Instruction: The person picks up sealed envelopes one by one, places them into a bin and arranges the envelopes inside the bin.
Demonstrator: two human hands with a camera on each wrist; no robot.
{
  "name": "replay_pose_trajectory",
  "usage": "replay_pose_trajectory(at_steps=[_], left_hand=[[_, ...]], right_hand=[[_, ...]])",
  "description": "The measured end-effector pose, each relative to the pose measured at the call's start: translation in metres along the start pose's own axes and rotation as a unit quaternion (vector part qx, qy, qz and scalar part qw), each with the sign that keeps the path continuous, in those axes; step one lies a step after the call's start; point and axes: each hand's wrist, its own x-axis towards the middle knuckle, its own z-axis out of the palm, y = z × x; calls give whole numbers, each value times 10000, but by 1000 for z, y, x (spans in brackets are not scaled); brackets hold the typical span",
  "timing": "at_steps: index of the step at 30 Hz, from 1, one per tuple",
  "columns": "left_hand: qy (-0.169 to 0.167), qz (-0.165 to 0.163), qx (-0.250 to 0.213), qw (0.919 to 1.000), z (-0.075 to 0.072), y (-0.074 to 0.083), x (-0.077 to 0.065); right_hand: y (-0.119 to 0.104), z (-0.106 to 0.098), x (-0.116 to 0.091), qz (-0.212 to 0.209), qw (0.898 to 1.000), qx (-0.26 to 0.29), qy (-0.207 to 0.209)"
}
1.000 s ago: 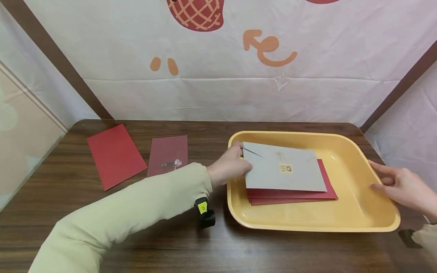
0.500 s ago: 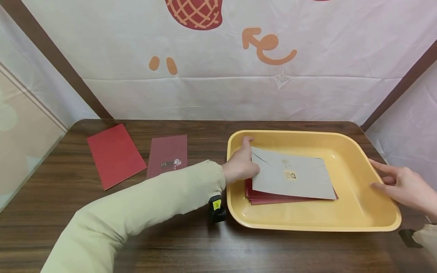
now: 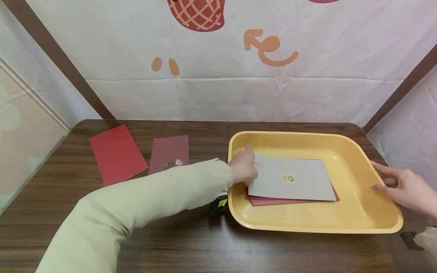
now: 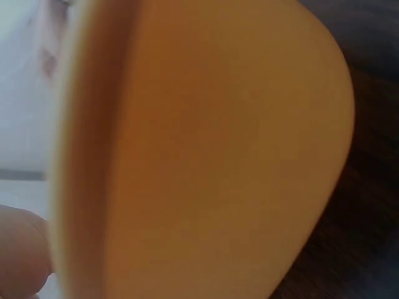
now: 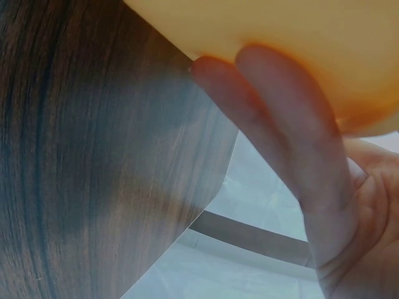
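A white envelope (image 3: 304, 180) with a small gold label lies face up on a stack of red envelopes (image 3: 273, 202) in a yellow tray (image 3: 348, 189). At the white envelope's left end is my left hand (image 3: 244, 165), inside the tray's left wall, with the thumb (image 4: 24, 252) beyond the rim in the left wrist view. The hand itself hides whether it pinches the paper. My right hand (image 3: 406, 185) grips the tray's right rim, thumb inside and fingers (image 5: 287, 99) against the outside of the wall.
On the brown wooden table (image 3: 205, 250), left of the tray, lie a bright red envelope (image 3: 118, 153) and a dark red envelope (image 3: 170, 153) with printing, partly covered by my left sleeve (image 3: 164, 193). A patterned cloth (image 3: 205, 94) hangs behind the table.
The white envelope was raised over the stack at the left. It has come down and now lies flatter on the red ones. My left hand moved right and slightly down; the right stayed put.
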Motion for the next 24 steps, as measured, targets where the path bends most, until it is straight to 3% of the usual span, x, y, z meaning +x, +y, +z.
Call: replay_pose_trajectory(at_steps=[11,18,24], left_hand=[[-137,-301,581,9978,9,3,7],[-106,-168,919,9956,8,4,7],[-106,-107,913,9957,8,4,7]], right_hand=[[5,3,0,-25,9996,-24,296],[4,4,0,-27,9995,-6,317],[5,5,-1,-72,9995,63,302]])
